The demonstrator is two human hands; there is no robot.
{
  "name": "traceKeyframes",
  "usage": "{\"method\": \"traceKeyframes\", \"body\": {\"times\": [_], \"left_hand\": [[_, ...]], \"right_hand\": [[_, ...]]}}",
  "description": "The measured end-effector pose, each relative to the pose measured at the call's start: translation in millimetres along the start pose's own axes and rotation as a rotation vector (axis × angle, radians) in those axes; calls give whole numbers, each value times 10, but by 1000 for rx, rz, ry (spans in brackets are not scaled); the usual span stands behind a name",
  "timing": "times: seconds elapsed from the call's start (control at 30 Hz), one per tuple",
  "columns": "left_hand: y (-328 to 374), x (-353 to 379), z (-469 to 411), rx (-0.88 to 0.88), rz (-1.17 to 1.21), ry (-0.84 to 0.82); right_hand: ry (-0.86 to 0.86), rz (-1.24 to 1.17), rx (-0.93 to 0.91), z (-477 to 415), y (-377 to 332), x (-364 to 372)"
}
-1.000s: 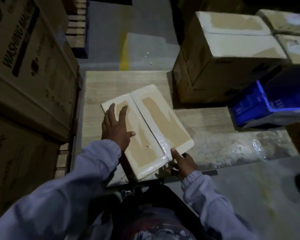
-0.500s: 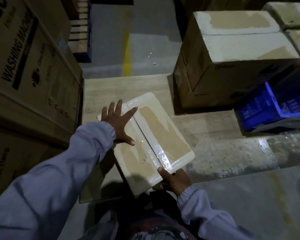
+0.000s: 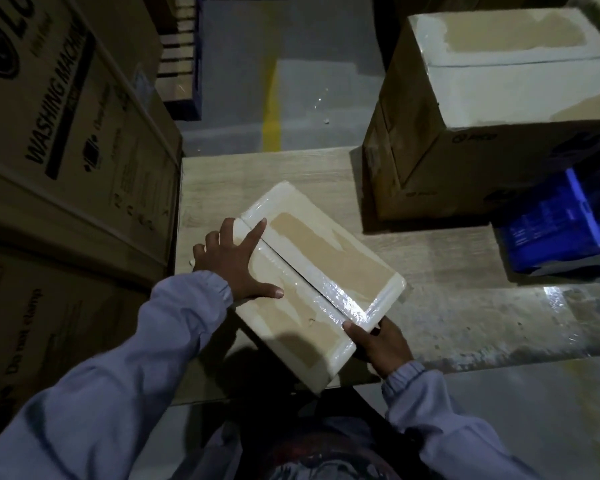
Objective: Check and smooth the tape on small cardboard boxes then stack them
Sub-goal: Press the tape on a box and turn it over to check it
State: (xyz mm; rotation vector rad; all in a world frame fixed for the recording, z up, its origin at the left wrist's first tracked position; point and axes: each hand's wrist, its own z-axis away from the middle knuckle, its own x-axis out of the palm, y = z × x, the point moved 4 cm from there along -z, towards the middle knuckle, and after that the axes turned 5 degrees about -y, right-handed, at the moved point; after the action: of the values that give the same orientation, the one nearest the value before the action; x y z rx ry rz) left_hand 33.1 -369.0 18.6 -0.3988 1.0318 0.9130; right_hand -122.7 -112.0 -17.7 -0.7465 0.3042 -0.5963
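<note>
With fingers (image 3: pixel 255 235) of the left hand (image 3: pixel 238 268) spread straight and flat on the small box (image 3: pixel 312 244), 8 o'clock from the big carton (image 3: pixel 499 81), press along the tape (image 3: pixel 329 292) seam toward 5 o'clock. Keep the right hand (image 3: pixel 383 344) gripping the near end, thumb on top.

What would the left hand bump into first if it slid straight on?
Probably nothing. The left hand would slide off the far end of the box onto the table, likely missing the big box.
</note>
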Motion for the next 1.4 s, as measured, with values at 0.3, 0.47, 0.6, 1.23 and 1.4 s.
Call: {"method": "traceKeyframes", "body": {"times": [0.3, 0.47, 0.6, 1.23, 1.4], "left_hand": [[99, 407, 564, -183, 97, 24], [6, 469, 719, -132, 205, -18], [-62, 478, 697, -127, 281, 0], [-169, 339, 467, -226, 955, 195], [-166, 47, 128, -241, 998, 231]], "right_hand": [[215, 405, -266, -233, -565, -354], [191, 515, -297, -282, -658, -414], [255, 494, -302, -188, -639, -355], [348, 561, -288, -225, -1112, -270], [262, 617, -398, -522, -1658, -213]]}}
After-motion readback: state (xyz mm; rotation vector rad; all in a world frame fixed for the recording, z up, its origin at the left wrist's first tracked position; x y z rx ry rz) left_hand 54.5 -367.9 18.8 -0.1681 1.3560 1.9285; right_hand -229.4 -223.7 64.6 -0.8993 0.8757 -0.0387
